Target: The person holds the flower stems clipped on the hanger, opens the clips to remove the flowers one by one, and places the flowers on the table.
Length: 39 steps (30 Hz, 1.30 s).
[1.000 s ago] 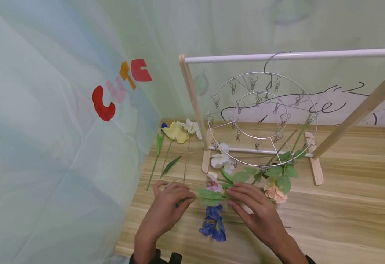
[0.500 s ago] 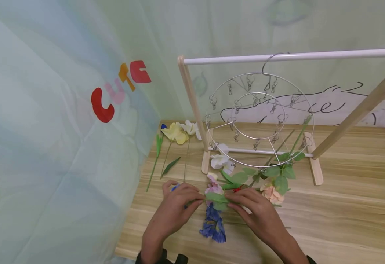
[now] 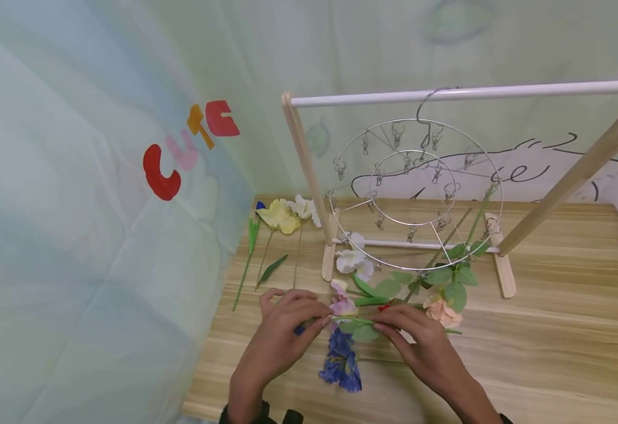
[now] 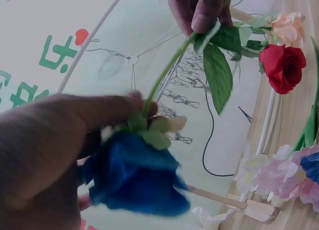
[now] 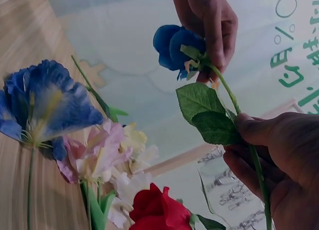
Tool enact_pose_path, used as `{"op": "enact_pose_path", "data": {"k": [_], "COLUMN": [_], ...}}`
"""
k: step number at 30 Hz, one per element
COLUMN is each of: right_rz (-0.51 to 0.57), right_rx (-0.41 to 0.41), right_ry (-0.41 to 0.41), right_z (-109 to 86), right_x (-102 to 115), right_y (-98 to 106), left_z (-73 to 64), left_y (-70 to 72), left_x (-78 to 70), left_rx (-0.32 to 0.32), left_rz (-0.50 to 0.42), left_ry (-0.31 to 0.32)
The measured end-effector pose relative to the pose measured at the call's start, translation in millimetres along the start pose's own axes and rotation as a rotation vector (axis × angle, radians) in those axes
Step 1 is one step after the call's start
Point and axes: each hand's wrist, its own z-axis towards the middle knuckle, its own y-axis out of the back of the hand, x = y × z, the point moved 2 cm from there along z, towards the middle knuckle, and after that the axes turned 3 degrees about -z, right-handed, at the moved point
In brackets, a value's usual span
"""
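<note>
My left hand (image 3: 284,330) pinches the green stem just under the bloom of an artificial blue rose (image 4: 137,175). In the head view that bloom is mostly hidden behind the hand. Farther along the same stem, beside its green leaves (image 5: 212,115), my right hand (image 3: 420,338) holds it between thumb and fingers. The stem runs across between both hands, over a pink flower (image 3: 343,303) and a large blue flower (image 3: 340,362) on the table. A red rose (image 5: 159,210) lies close to my right hand, largely covered by it in the head view.
A wooden rack (image 3: 303,159) with a white top bar carries a round wire hanger (image 3: 335,218) with many small clips. A peach rose (image 3: 443,311) and white flower (image 3: 353,259) lie near its base. Yellow flowers (image 3: 278,217) and loose stems lie at left, beside a printed curtain (image 3: 102,265).
My left hand has moved right, narrowing the gap between the hands on the stem. The right hand has shifted slightly right and down, and a bit of the red rose shows beside it.
</note>
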Motion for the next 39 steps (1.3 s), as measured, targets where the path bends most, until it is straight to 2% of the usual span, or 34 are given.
{"op": "enact_pose_path", "data": {"k": [5,9,16,23,31,39], "right_rz": [0.030,0.014,0.006,0.050,0.053,0.194], "right_rx": [-0.052,-0.080,-0.090,-0.168,-0.247,-0.367], "right_ry": [0.043,0.067,0.022,0.047,-0.022,-0.096], "right_z": [-0.5,-3.0,-9.4,-14.6,-15.7,-17.8], "right_x": [-3,-7,-17,-26,-26,-34], "right_y": [9,17,33,46,64,80], "left_z": [-2.5,-4.1,-6.7,-9.9,-9.5,-9.8], "left_y": [3.8,6.3,9.7,10.2,10.9,9.6], "left_x": [0.3,1.8,5.2,8.9,9.1,9.7], "left_rx": [-0.050,-0.074,-0.116,-0.148,-0.138,-0.135], "left_rz": [-0.011,-0.016,-0.007,0.007,0.009,0.015], "left_ry": [0.038,0.054,0.092,0.097,0.097,0.102]}}
